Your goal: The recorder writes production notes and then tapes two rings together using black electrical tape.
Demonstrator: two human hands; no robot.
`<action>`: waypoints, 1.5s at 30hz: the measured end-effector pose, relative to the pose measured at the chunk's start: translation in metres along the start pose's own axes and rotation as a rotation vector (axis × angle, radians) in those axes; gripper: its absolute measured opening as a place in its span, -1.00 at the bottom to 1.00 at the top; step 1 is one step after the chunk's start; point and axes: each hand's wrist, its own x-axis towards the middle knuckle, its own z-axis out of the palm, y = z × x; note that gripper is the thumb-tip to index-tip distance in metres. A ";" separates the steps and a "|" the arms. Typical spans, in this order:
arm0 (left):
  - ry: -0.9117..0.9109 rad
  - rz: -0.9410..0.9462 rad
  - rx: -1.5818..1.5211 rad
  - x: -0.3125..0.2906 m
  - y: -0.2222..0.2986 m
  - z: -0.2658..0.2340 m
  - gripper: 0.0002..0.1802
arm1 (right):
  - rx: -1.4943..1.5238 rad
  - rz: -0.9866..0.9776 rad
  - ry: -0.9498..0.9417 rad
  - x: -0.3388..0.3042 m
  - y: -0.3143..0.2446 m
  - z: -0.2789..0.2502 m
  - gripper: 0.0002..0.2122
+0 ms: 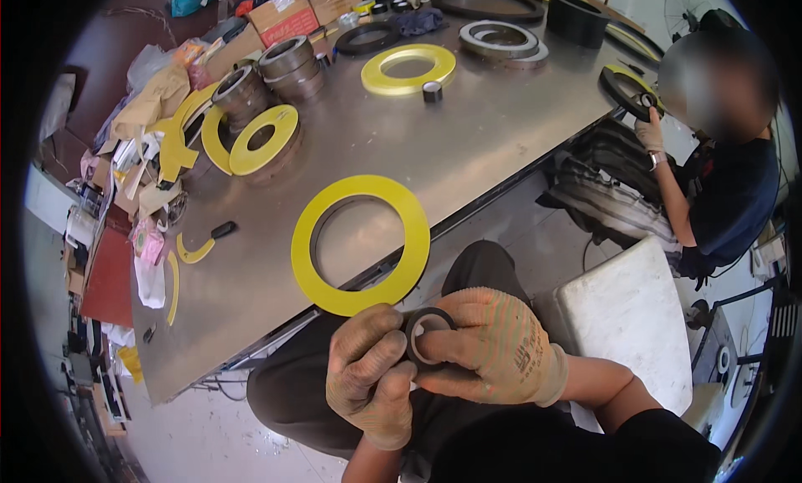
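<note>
Both my hands wear worn, light-coloured work gloves and meet in front of my lap. A small roll of black tape (pixel 433 319) with a tan core is gripped by my right hand (pixel 505 345), one finger reaching into its centre hole. My left hand (pixel 368 378) is closed, its fingertips pinched against the roll's left side; whether they grip a loose tape end is hidden. Just beyond my hands, a large flat yellow ring (pixel 409 207) rests at the table's near edge, overhanging it a little.
The metal table (pixel 501 140) carries another yellow ring (pixel 380 69), a small black tape roll (pixel 432 92), steel rings (pixel 288 61) and a black-handled cutter (pixel 223 230). Boxes and wrappings crowd the left side. At right, a co-worker (pixel 727 182) holds a black-and-yellow ring near a white-topped seat (pixel 626 316).
</note>
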 end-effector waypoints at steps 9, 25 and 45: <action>-0.268 -0.555 0.177 -0.004 0.017 -0.027 -0.88 | 0.035 -0.212 -0.240 -0.038 0.043 0.031 -0.69; -0.222 -0.016 0.913 0.004 -0.081 -0.033 -0.79 | 0.143 0.421 -0.109 -0.070 0.027 0.103 -0.64; -0.246 -0.097 0.856 0.033 -0.085 -0.026 -0.85 | 0.487 0.940 -0.631 -0.052 0.060 0.088 -0.34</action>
